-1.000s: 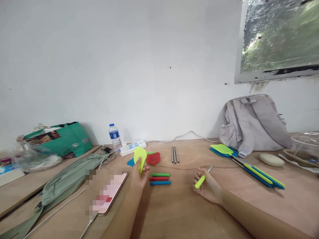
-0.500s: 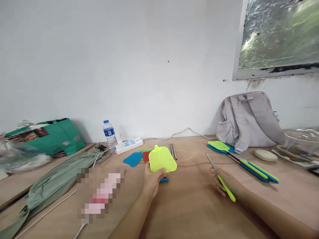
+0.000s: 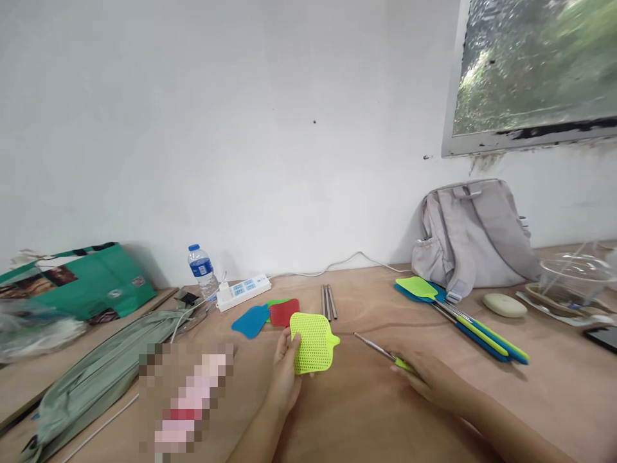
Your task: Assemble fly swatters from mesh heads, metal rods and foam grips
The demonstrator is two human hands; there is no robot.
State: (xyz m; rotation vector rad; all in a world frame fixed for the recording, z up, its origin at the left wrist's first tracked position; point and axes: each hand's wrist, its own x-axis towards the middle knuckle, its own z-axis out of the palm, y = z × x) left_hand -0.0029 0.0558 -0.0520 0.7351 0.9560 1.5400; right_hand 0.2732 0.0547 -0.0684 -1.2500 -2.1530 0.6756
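My left hand (image 3: 285,368) pinches the edge of a yellow-green fly swatter head (image 3: 313,344), a perforated square whose short neck points right. In my right hand (image 3: 424,376) is a fly swatter handle (image 3: 378,348), a thin metal rod with a yellow-green grip, its tip aimed at the neck with a gap between. Behind the left hand lie a blue swatter head (image 3: 250,321), a red swatter head (image 3: 284,312) and a partly covered green one. Several bare metal rods (image 3: 328,302) rest further back. On the right, whole swatters (image 3: 475,325) in yellow-green and blue are stacked.
A grey backpack (image 3: 477,235) leans on the wall, with a white oval object (image 3: 504,305) before it. A power strip (image 3: 244,292) and a water bottle (image 3: 202,270) stand back left. A green bag (image 3: 91,283) and a grey-green fabric case (image 3: 110,360) lie on the left.
My left hand has turned the swatter head so its neck points right instead of up. My right hand has brought the handle leftward, tip toward the neck. The view has shifted slightly.
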